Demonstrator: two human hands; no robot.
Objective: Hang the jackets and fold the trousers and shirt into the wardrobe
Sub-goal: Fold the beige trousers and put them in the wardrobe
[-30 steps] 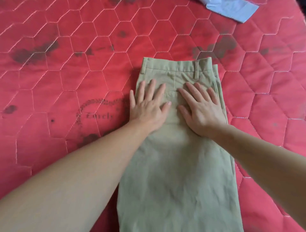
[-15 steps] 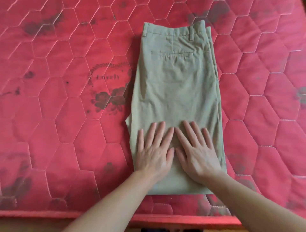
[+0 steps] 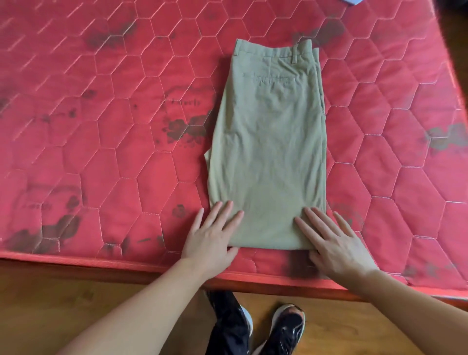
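Observation:
Khaki trousers point(image 3: 268, 142) lie folded lengthwise and doubled over on the red quilted mattress point(image 3: 101, 142), waistband at the far end, fold at the near end. My left hand point(image 3: 212, 238) lies flat with straight fingers on the near left corner of the trousers. My right hand point(image 3: 331, 240) lies flat on the near right corner, fingers spread. Neither hand grips the cloth. A corner of a light blue shirt point(image 3: 350, 2) shows at the top edge.
The mattress's near edge point(image 3: 126, 263) runs across the view, with wooden floor point(image 3: 63, 304) below it. My dark-trousered legs and black shoes point(image 3: 286, 327) stand just in front of the edge. Dark stains mark the mattress.
Both hands slid down the trousers from the waistband to the near fold and moved apart to its two corners. The view pulled back, so the mattress edge, floor and shoes appear.

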